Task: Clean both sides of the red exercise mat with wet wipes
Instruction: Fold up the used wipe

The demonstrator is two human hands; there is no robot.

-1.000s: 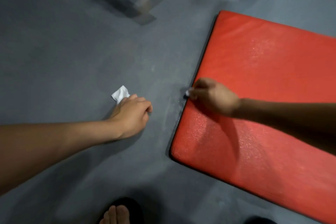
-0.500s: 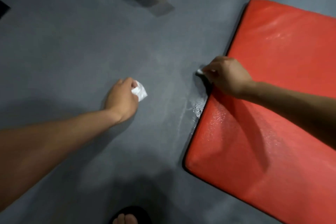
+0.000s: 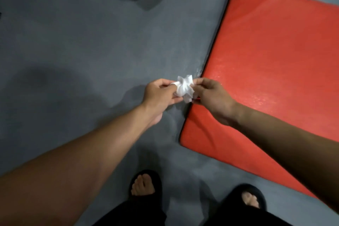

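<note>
**Mia:** While the white wipe (image 3: 184,88) is held up between both hands, what is being done with it?

**Ben:** It looks like the wipe is being pulled open or bunched up again. It is all crumpled now. The left hand (image 3: 160,95) is pinched on its left side, with the fingers curled round it. The right hand (image 3: 211,98) is pinched on its right side, finger and thumb pressed together on the wipe.

**Mia:** Where is the red mat (image 3: 271,71)?

**Ben:** It is lying flat on the grey floor (image 3: 82,51), to the right. The wipe is held just over its left edge, not touching it. Shiny wet spots can be seen on the red top, so that side has likely been wiped already, at least in part.

**Mia:** How should this step be done well?

**Ben:** The wipe should be opened gently, so it is not torn. A clean, damp side should be turned out. Then it can be laid flat under the fingers, so more of the mat is rubbed at once.

**Mia:** And after that?

**Ben:** Dry patches should be looked for. The bottom side cannot be seen, so it cannot be told if it is clean. The mat may need to be flipped. Feet in black sandals (image 3: 145,187) are standing close, so wet floor should be stepped on with care.
</note>
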